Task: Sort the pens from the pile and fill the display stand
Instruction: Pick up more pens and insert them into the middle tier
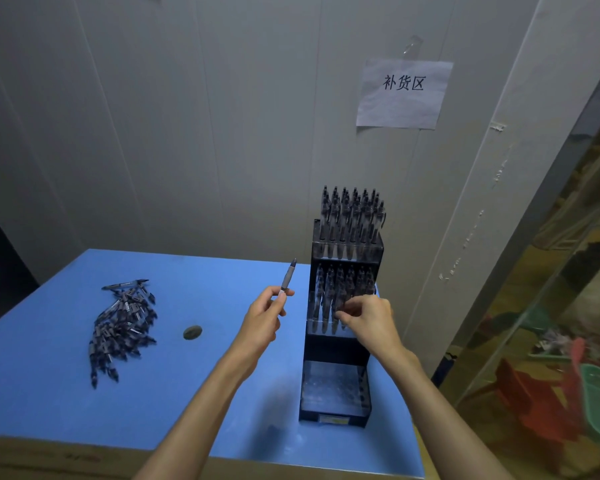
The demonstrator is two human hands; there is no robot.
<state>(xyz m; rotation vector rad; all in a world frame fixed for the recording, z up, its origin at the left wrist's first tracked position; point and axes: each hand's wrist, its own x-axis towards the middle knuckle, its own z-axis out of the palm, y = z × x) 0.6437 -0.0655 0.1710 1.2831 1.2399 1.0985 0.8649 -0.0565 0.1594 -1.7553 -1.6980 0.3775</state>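
A tiered black display stand rises at the right side of the blue table. Its top tier is packed with upright pens, its middle tier holds several, and its bottom tier looks bare. My left hand pinches one grey pen that points up, just left of the stand. My right hand is at the middle tier, its curled fingers on a pen there. A pile of dark pens lies at the table's left.
A small dark round object lies on the table between the pile and my left arm. A paper sign is taped to the wall behind. Coloured plastic items sit on the floor to the right, past the table edge.
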